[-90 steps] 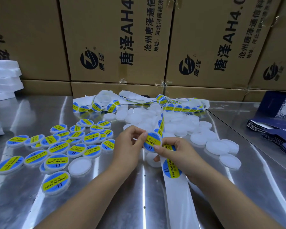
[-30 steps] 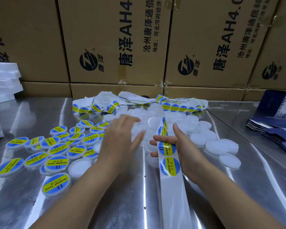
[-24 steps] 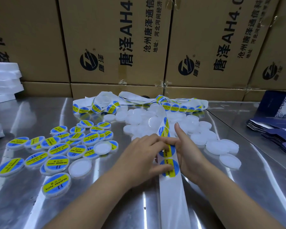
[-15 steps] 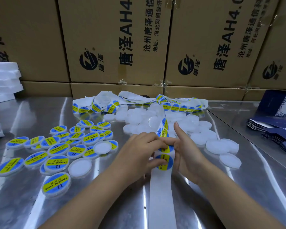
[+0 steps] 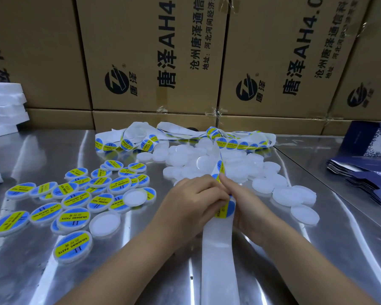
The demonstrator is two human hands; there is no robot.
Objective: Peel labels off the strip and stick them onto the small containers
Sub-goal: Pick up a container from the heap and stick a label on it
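Note:
A white backing strip (image 5: 218,245) runs from the front edge up between my hands to a tangled pile of strip (image 5: 185,137) at the back. My left hand (image 5: 191,203) pinches a round blue and yellow label (image 5: 226,208) at its edge, lifting it from the strip. My right hand (image 5: 249,208) grips the strip just beside it, thumb pointing up. Labelled small containers (image 5: 75,201) lie in a cluster at the left. Unlabelled white containers (image 5: 240,170) are heaped behind my hands and to the right.
Large cardboard boxes (image 5: 154,56) wall off the back of the metal table (image 5: 343,249). White foam sheets (image 5: 5,108) are stacked at the far left. Dark blue folded cartons (image 5: 370,168) lie at the right edge. A seam in the table runs diagonally at the right.
My left hand came back from the left, where it set a white container among the labelled ones, and now pinches a label. The strip has slid toward me through my right hand.

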